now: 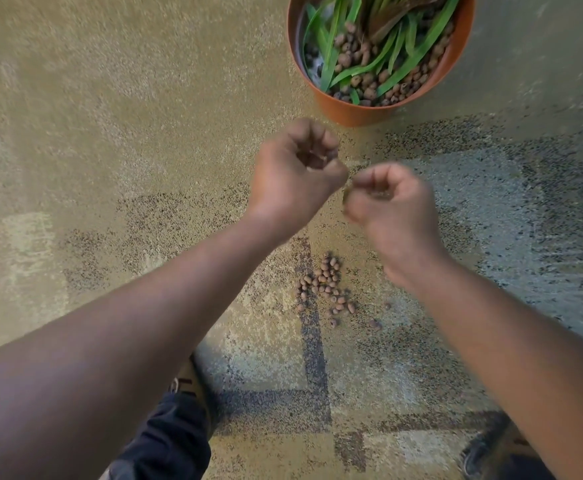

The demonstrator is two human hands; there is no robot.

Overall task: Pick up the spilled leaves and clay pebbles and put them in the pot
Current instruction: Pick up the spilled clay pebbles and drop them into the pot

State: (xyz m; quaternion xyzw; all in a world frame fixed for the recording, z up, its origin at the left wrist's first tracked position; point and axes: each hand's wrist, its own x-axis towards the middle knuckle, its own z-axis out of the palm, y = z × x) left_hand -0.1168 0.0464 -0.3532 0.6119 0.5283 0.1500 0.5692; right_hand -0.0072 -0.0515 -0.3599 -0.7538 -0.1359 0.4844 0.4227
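Head view: blurred right hand [390, 199] perhaps pinches something small.

Soft, even, warm-toned light, moderately bright, no glare and no hard shadows; only faint shading on the carpet [110, 133] under the arms. Right hand [392, 206] smeared by motion blur, fingertips indistinct; left hand [297, 174] a little sharper. Carpet texture streaks and softens toward the left and right edges. Wide-angle bend stretches the forearms at the bottom corners. Pot [362, 110] and loose pebbles [324, 289] reasonably sharp.
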